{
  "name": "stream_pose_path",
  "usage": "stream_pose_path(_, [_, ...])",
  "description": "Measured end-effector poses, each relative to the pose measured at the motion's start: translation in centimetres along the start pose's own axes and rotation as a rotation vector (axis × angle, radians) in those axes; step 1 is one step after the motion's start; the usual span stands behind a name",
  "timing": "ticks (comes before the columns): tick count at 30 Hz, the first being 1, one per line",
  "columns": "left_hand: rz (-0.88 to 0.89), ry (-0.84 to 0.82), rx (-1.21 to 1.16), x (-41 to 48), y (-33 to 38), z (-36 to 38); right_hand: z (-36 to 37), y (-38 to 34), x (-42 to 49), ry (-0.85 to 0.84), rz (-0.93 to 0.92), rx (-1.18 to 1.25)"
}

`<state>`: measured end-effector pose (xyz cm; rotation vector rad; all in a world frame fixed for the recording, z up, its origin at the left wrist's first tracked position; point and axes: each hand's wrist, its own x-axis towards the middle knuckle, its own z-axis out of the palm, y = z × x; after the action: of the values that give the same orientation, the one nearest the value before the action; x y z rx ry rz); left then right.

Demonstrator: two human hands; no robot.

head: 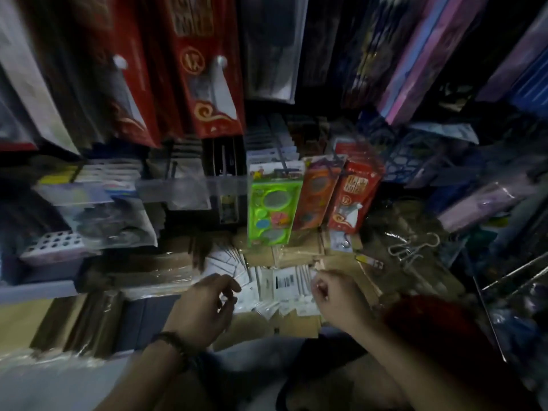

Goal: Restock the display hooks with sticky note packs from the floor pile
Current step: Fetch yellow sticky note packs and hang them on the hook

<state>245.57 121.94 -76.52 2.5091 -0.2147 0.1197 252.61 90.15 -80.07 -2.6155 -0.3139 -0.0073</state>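
A fanned pile of white sticky note packs point(278, 284) in clear wrap lies low in front of me, one showing a barcode. My left hand point(204, 307) hovers over the pile's left side with loosely curled fingers and nothing plainly held. My right hand point(335, 295) is at the pile's right edge, its fingertips pinching the corner of a clear-wrapped pack point(318, 266). Metal display hooks point(283, 149) with hanging packs stick out above the pile.
A green toy pack point(272, 209), an orange pack point(315, 194) and a red pack point(354, 197) hang just behind the pile. Brown cardboard-backed packs point(299, 323) lie underneath. Shelves of goods stand left, bare wire hooks point(522, 274) jut out at right. The scene is dim and blurred.
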Motion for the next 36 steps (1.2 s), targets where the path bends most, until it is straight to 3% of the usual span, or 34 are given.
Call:
stream_pose_path(4, [-0.115,-0.124,-0.07,1.4,-2.5,6.0,8.0,4.9,1.4,-0.211,0.211,-0.085])
stream_pose_path(9, [-0.242,-0.192,-0.163,1.4,-4.6,10.6,14.1,7.7,4.4,-0.425,0.173,-0.407])
stream_pose_path(13, [-0.306,-0.254,-0.169,1.3,-4.9,11.4,15.4,7.8,7.4,-0.459,0.061,-0.535])
stream_pose_path(18, [-0.325,-0.323,-0.154,2.5,-5.1,12.1,17.7,8.7,10.3,-0.509,0.057,-0.512])
stream_pose_path(23, [-0.28,-0.237,-0.21,3.0,-5.0,12.5,18.0,10.2,10.8,-0.469,0.041,-0.381])
stream_pose_path(31, [-0.297,-0.232,-0.254,3.3,-5.1,12.2,19.1,10.1,10.1,-0.487,-0.016,-0.537])
stream_pose_path(36, [-0.318,-0.212,-0.245,3.2,-5.0,12.0,19.0,10.9,10.8,-0.446,0.011,-0.446])
